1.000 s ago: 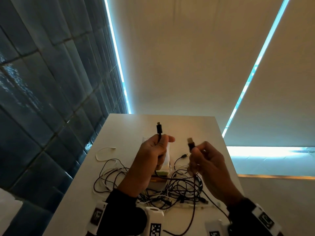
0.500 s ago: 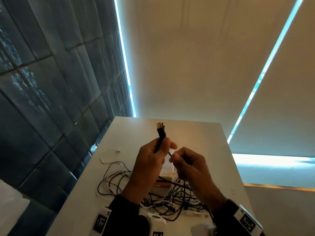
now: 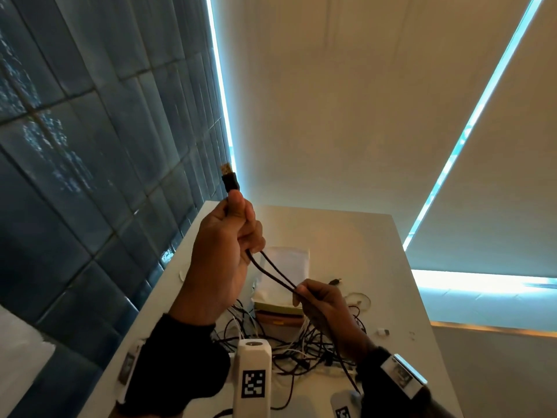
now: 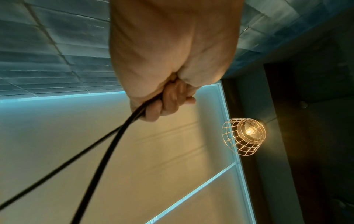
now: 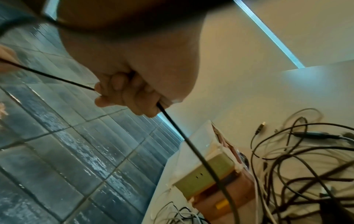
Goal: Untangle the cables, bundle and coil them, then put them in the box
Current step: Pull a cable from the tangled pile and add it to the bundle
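My left hand (image 3: 238, 224) is raised above the table and grips both plug ends of a black cable (image 3: 271, 273), with the USB plug (image 3: 229, 178) sticking up from the fist. Two strands run down from it to my right hand (image 3: 304, 292), which pinches them together lower and to the right. In the left wrist view the two black strands (image 4: 107, 145) leave the curled fingers (image 4: 168, 103). The right wrist view shows the strand (image 5: 184, 139) passing through my right fist (image 5: 126, 94). A tangle of black and white cables (image 3: 301, 342) lies on the white table (image 3: 355, 236).
A box (image 3: 278, 309) with a white lid and brown sides stands on the table behind the tangle, seen also as the box (image 5: 208, 174) in the right wrist view. A small white adapter (image 3: 382, 331) lies at the right. Dark tiled wall (image 3: 90, 176) runs along the left.
My left hand has risen with both plugs together. My right hand has slid down and away along the doubled black cable, drawing two strands taut between the hands.
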A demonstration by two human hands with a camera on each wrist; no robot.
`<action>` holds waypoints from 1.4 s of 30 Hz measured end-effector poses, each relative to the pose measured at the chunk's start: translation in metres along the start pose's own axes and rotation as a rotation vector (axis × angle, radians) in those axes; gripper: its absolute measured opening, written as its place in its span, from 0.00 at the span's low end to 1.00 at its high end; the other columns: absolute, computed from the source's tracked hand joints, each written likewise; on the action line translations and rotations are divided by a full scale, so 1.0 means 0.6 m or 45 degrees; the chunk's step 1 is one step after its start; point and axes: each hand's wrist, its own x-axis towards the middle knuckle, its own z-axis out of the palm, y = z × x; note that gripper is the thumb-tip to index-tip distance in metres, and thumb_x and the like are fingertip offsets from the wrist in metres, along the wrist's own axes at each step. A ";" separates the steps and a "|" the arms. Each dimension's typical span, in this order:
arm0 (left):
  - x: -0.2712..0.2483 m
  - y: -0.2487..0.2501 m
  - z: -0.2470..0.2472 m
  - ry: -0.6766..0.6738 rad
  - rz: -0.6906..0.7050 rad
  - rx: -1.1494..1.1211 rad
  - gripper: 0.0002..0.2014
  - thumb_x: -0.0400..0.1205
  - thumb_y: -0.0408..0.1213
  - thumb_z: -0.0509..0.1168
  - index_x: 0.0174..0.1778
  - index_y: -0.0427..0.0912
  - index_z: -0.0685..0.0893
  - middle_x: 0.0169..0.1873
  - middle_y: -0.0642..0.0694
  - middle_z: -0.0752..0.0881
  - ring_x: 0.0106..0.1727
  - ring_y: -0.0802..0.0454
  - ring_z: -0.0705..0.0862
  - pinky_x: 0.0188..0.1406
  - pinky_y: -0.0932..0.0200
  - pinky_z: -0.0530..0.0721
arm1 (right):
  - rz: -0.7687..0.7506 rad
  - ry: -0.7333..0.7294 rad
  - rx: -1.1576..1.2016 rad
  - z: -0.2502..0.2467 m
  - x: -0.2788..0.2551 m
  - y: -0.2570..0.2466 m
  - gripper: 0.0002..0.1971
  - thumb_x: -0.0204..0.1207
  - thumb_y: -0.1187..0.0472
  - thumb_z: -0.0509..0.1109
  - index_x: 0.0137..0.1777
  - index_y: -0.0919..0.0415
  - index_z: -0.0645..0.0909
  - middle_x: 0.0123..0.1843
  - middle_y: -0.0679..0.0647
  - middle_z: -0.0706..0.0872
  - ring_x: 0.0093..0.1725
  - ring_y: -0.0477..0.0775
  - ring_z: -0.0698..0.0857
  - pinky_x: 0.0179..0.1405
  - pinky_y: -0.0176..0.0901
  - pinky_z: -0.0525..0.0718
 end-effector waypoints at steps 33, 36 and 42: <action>0.013 -0.029 -0.014 -0.117 -0.322 -0.537 0.19 0.85 0.47 0.54 0.29 0.45 0.76 0.18 0.54 0.67 0.18 0.60 0.62 0.18 0.65 0.65 | 0.087 -0.054 0.027 -0.005 0.016 -0.017 0.12 0.81 0.58 0.67 0.36 0.59 0.80 0.24 0.50 0.65 0.21 0.43 0.61 0.19 0.32 0.61; 0.012 -0.028 -0.021 -0.111 -0.278 -0.487 0.21 0.87 0.46 0.51 0.29 0.44 0.75 0.17 0.54 0.64 0.17 0.61 0.60 0.16 0.65 0.60 | 0.181 -0.049 0.024 -0.007 0.009 0.008 0.12 0.84 0.68 0.60 0.38 0.66 0.77 0.22 0.43 0.73 0.20 0.37 0.68 0.19 0.27 0.66; 0.016 -0.003 -0.034 -0.115 -0.192 -0.411 0.21 0.87 0.46 0.49 0.30 0.46 0.74 0.18 0.55 0.67 0.16 0.62 0.60 0.12 0.68 0.58 | 0.325 -0.009 -0.065 -0.016 0.002 0.055 0.14 0.85 0.68 0.60 0.36 0.62 0.78 0.21 0.41 0.73 0.20 0.37 0.67 0.20 0.27 0.64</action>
